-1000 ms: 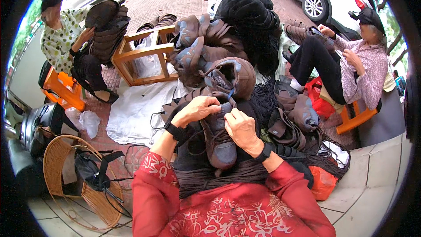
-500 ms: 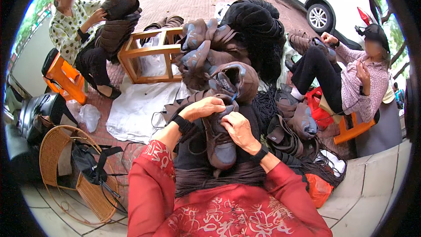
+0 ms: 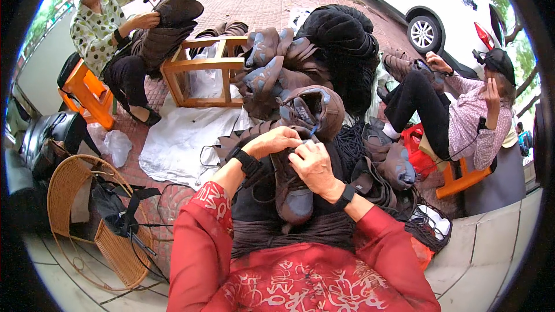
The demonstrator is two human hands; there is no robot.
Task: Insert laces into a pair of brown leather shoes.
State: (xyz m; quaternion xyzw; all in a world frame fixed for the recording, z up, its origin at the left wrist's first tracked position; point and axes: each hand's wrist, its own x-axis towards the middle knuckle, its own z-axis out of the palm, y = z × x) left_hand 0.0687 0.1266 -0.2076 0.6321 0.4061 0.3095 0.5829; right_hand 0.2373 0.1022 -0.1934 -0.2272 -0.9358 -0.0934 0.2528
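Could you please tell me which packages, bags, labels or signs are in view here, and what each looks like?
No labels, signs or screens show.
White sack: spread flat on the brick paving beside the wooden frame.
Clear plastic bag: crumpled, left of the sack.
Red bag: under the right-hand person's legs.

Both hands raised together, left hand [image 3: 276, 140] and right hand [image 3: 312, 164] pinching
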